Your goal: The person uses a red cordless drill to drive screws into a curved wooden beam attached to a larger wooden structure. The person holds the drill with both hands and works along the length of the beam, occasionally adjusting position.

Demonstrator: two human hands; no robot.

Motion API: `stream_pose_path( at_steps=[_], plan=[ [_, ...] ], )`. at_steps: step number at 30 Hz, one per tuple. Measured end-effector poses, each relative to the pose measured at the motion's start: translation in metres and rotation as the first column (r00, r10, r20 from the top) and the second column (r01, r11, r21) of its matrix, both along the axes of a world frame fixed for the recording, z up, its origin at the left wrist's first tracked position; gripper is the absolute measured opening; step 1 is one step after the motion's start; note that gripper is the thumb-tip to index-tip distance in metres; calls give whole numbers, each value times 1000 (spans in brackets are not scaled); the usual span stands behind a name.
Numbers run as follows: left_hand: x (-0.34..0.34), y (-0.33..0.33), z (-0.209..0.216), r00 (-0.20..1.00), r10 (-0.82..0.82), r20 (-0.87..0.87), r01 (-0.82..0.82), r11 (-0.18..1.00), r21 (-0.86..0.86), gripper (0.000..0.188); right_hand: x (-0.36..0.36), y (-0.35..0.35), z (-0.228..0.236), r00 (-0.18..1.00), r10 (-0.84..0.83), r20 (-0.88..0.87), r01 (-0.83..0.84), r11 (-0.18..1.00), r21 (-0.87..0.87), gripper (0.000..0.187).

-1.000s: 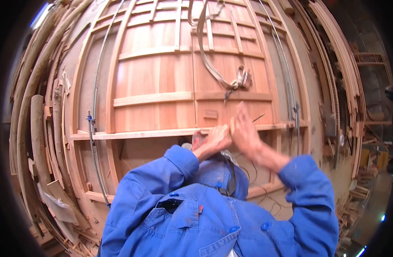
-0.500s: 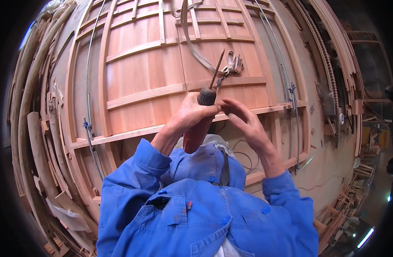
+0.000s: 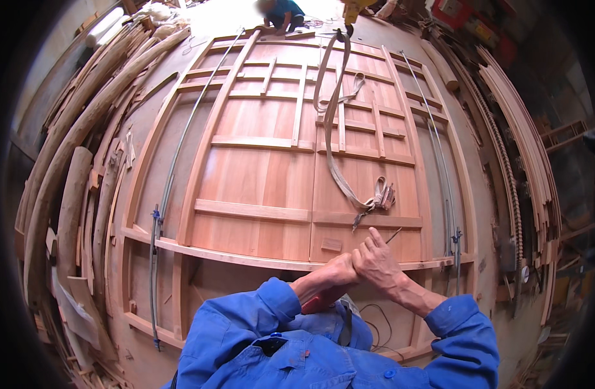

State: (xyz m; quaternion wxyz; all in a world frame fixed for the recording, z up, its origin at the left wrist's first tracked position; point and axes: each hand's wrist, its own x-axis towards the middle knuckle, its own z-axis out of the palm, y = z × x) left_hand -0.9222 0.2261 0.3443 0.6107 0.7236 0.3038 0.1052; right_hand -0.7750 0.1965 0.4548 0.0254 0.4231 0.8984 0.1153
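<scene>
My left hand (image 3: 336,271) is closed around the red body of a power drill (image 3: 322,299), low in front of my chest. My right hand (image 3: 379,264) wraps over the drill's front end and hides the chuck, its fingers close against my left hand. Past those fingers a thin drill bit (image 3: 394,235) points up and to the right. Just beyond my hands lies a large reddish wooden panel (image 3: 258,230) with battens across it. On it rests a small wood block (image 3: 331,244), close to my fingers.
A looped webbing strap (image 3: 333,162) hangs from a hook (image 3: 349,29) onto the panel. Long bar clamps (image 3: 156,223) span the frame at both sides. Logs (image 3: 74,201) lie left, stacked boards (image 3: 521,162) right. Another person (image 3: 284,14) crouches at the far end. Cables (image 3: 378,324) trail below.
My view has tilted up, bringing the far end and the other person into sight. My right hand has closed over the drill's front end, and the bit now leans further right.
</scene>
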Motion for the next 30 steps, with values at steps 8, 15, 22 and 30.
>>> stream_pose_path(
  at_steps=[8, 15, 22, 30],
  plan=[
    [-1, -16, 52, 974, 15, -227, -31, 997, -67, 49, 11, 9, 6, 966, 143, 214, -43, 910, -412, 16],
    [-2, -24, 52, 954, 160, -253, -170, 985, -20, 48, 11, 19, 6, 969, 181, 167, -94, 900, -427, 11],
    [8, -9, 57, 921, 245, -302, -235, 970, 69, 53, -4, 36, 21, 966, 94, 240, -9, 942, -335, 14],
    [-72, 56, 78, 708, 700, 93, -486, 579, -655, 29, -16, -16, 81, 806, -333, -489, 192, 929, -316, 82]
  ],
)
